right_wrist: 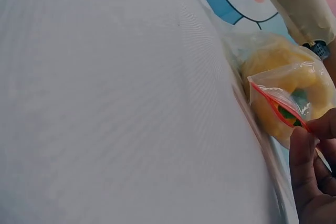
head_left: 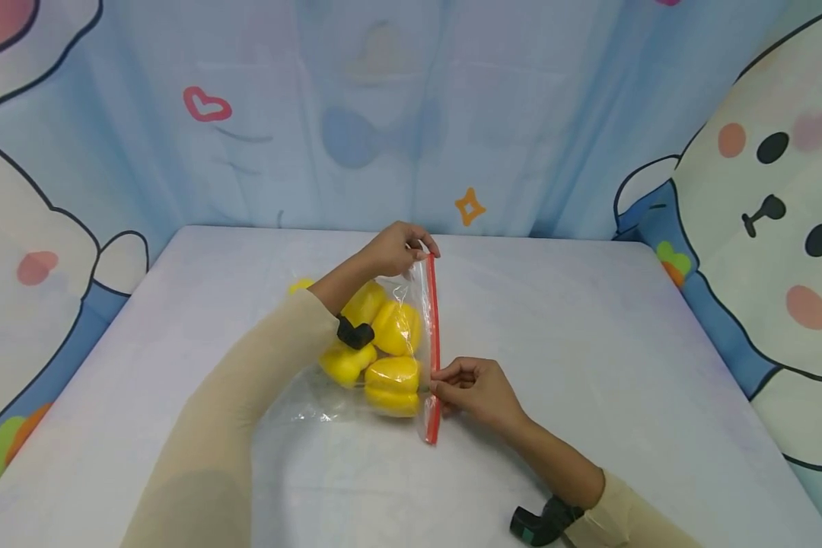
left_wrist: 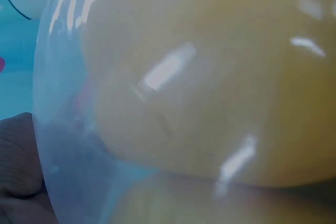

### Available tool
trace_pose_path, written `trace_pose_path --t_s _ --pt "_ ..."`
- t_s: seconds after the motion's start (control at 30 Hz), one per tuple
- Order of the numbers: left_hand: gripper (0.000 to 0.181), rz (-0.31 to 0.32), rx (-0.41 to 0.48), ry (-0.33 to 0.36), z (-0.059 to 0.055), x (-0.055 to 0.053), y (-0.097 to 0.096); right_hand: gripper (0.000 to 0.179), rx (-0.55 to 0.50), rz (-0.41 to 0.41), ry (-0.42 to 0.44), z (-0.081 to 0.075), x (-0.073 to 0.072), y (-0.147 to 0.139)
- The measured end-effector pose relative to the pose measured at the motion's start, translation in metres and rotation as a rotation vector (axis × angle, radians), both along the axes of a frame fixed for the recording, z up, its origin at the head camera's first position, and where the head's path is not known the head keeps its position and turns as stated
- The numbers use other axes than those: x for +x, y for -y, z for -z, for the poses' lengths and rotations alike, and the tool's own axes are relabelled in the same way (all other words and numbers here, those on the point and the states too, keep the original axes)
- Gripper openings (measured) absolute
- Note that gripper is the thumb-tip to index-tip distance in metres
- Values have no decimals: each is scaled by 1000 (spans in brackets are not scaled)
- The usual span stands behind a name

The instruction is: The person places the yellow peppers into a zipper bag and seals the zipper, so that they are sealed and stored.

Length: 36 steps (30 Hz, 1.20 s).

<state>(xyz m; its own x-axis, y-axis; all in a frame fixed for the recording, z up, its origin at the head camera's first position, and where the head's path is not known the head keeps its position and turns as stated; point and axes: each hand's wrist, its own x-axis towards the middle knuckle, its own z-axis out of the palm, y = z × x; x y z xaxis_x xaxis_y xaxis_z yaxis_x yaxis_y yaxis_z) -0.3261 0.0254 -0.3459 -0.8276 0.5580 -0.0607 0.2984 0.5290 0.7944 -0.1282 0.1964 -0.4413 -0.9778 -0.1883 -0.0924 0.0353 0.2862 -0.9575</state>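
Observation:
A clear zip bag (head_left: 329,403) with a red zip strip (head_left: 434,327) lies on its side on the table, its mouth toward the right. Several yellow bell peppers (head_left: 393,384) fill it; a bit of green shows inside in the right wrist view. At the far end of the strip, my left hand (head_left: 399,250) pinches the bag's corner. My right hand (head_left: 476,392) pinches the strip nearer its front end, thumb against forefinger. Shiny plastic over a yellow pepper (left_wrist: 199,103) takes up most of the left wrist view, with skin at its left edge.
A white cloth covers the table (head_left: 575,365). Behind it hangs a light blue curtain (head_left: 281,152) with cartoon figures. Each wrist carries a small black camera, such as the right one (head_left: 544,525). The left forearm passes over the bag's left side.

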Motion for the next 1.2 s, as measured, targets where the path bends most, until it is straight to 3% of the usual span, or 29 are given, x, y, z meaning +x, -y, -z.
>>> trace_pose_path --t_s 0.27,0.43,0.67,0.97,1.2 --pt "24 14 14 -41 5 -4 -2 17 33 -39 -12 0 5 0" --pt "26 0 23 -89 6 -10 5 14 57 -89 19 0 17 3" --pt "22 -15 -2 -73 5 -12 7 15 15 -127 46 -2 32 4" --pt "22 3 -3 -91 9 -6 7 16 21 -189 91 -6 33 2" --pt "35 91 -149 -166 0 6 9 22 79 -201 175 -11 33 -9"
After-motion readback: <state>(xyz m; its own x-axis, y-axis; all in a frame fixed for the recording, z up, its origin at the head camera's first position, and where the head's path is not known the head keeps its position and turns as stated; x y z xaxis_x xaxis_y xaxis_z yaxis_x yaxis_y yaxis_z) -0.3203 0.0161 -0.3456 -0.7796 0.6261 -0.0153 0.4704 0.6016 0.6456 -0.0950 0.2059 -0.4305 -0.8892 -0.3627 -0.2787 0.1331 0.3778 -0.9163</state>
